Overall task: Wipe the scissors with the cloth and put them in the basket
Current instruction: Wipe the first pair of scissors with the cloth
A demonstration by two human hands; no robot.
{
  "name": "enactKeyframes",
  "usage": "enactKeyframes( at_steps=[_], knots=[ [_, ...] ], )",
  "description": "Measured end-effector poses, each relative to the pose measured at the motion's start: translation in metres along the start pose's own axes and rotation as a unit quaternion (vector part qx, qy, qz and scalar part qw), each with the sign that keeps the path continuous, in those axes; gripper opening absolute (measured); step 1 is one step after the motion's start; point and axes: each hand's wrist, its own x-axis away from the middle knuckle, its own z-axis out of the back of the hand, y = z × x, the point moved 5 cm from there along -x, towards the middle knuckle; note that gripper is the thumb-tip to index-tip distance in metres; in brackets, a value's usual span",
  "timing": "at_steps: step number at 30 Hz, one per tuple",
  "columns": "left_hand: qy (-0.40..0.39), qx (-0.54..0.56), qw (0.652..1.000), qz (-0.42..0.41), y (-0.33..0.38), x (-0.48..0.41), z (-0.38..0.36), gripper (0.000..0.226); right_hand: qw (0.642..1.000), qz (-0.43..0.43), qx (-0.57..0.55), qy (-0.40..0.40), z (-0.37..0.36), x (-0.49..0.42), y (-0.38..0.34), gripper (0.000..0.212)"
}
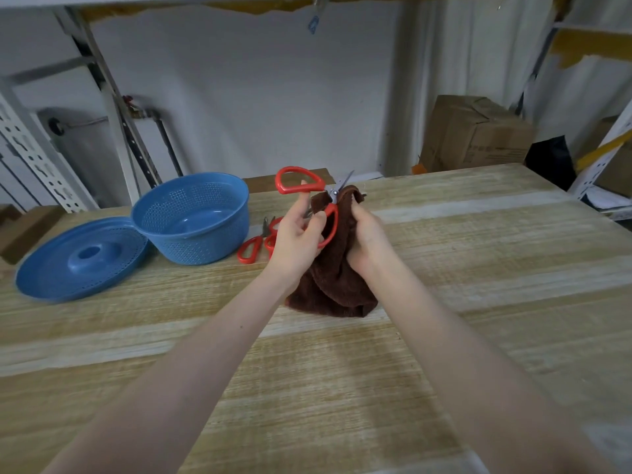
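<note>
Head view: left hand [294, 241] grips red-handled steel scissors [297, 181], right hand [367, 241] clutches brown terry cloth [331, 285] round their blades. Left of the left hand, spare red-handled scissors [249, 249] lie on the wooden worktop [478, 268], between it and a blue perforated plastic basket [205, 248]
</note>
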Motion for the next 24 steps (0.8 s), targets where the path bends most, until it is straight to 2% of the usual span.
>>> enactKeyframes(
  at_steps=[5, 9, 15, 19, 24],
  knots=[
    [-0.004, -0.016, 1.0, -0.015, -0.001, 0.006, 0.001, 0.039, 0.998, -0.026, -0.048, -0.009, -0.001, 0.002, 0.009, 0.034],
    [-0.004, -0.023, 0.999, -0.027, 0.002, 0.008, -0.004, 0.041, 0.999, -0.01, -0.032, 0.031, -0.001, 0.002, 0.009, 0.029],
    [-0.001, 0.013, 0.999, 0.03, -0.001, 0.008, -0.006, 0.037, 0.997, -0.002, 0.003, 0.078, 0.004, -0.004, 0.004, 0.024],
    [-0.005, 0.025, 0.999, 0.039, -0.001, 0.002, -0.007, 0.042, 0.994, 0.001, -0.018, 0.105, 0.009, -0.011, 0.002, 0.03],
    [0.003, 0.045, 0.998, 0.05, -0.004, 0.0, -0.003, 0.045, 0.993, -0.003, -0.029, 0.116, 0.013, -0.012, 0.001, 0.015]
  ],
)
